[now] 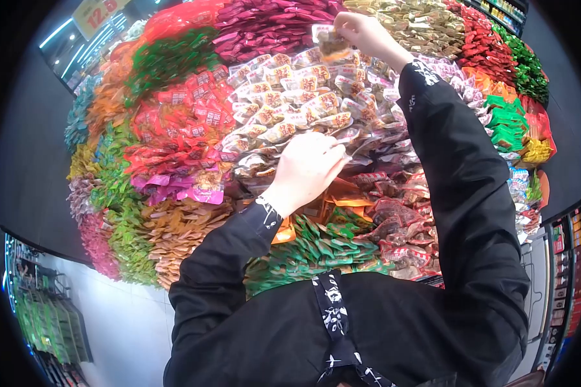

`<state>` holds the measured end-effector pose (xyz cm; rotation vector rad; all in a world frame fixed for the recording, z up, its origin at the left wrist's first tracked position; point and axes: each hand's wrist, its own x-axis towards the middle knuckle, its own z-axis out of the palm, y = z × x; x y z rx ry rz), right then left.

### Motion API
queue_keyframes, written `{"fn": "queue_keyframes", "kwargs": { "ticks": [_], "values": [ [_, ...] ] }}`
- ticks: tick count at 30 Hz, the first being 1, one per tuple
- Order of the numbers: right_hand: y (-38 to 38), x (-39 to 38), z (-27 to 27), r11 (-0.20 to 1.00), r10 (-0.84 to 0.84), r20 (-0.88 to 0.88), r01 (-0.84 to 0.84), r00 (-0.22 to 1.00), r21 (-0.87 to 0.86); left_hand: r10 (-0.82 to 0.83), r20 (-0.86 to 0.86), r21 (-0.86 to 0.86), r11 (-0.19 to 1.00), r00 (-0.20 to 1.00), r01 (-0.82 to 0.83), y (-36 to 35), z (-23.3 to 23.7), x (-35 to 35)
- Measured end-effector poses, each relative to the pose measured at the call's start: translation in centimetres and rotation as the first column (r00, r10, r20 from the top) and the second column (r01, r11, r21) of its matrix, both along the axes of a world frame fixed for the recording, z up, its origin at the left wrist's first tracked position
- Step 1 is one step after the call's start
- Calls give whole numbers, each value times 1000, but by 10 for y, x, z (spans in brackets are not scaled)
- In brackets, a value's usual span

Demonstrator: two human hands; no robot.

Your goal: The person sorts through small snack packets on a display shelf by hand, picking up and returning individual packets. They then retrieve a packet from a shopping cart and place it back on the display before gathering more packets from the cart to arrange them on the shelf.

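Note:
My right hand reaches to the far side of the display and pinches a small clear packet with brown contents and a white label. Below it spreads a pile of white-and-clear snack packets with red and orange print. My left hand lies at the near edge of that pile, fingers curled down against the packets; whatever is under its fingertips is hidden. Orange packets and green packets lie nearer to my body.
Red packets are heaped left of the white ones, magenta packets behind. Brown-and-red packets lie at the near right. A price sign stands at the back left. Shelves stand at the far right.

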<state>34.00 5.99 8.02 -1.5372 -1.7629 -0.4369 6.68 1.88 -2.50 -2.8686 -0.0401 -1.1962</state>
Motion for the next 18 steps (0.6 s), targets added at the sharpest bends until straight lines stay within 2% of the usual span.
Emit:
{"fn": "queue_keyframes", "kwargs": {
  "ticks": [1, 4, 5, 6, 8, 10, 13, 16, 18],
  "values": [
    [-1, -4, -1, 996, -20, -74, 14, 997, -90, 3, 36, -43, 999, 999, -1, 3, 5, -2],
    [1, -9, -2, 993, 6, -51, -11, 999, -115, 62, 91, 19, 998, 994, -64, 24, 9, -6],
    [1, -9, -3, 980, -11, -63, -1, 998, -199, 74, 80, 27, 997, 994, -76, 28, 5, -6],
    [2, -12, -4, 978, -9, -65, -5, 998, -206, 78, 78, 19, 997, 994, -80, 28, 3, -6],
    [1, -18, -7, 982, -20, 142, 46, 990, -181, 78, 20, 13, 997, 997, -79, 25, 0, -4],
    [8, -16, -16, 986, -6, 164, 33, 986, -164, 57, 10, -4, 998, 998, -57, 24, -3, 0],
    [13, -13, -29, 942, 52, 116, -10, 992, -335, 95, -13, -16, 995, 995, -95, 27, -5, 4],
    [13, -17, -40, 964, 48, 190, 4, 981, -267, 116, -35, -1, 993, 993, -116, 28, -2, 4],
    [10, -17, -37, 974, 14, 158, 23, 987, -227, 126, -69, -5, 992, 990, -127, 27, 0, 2]
  ]
}}
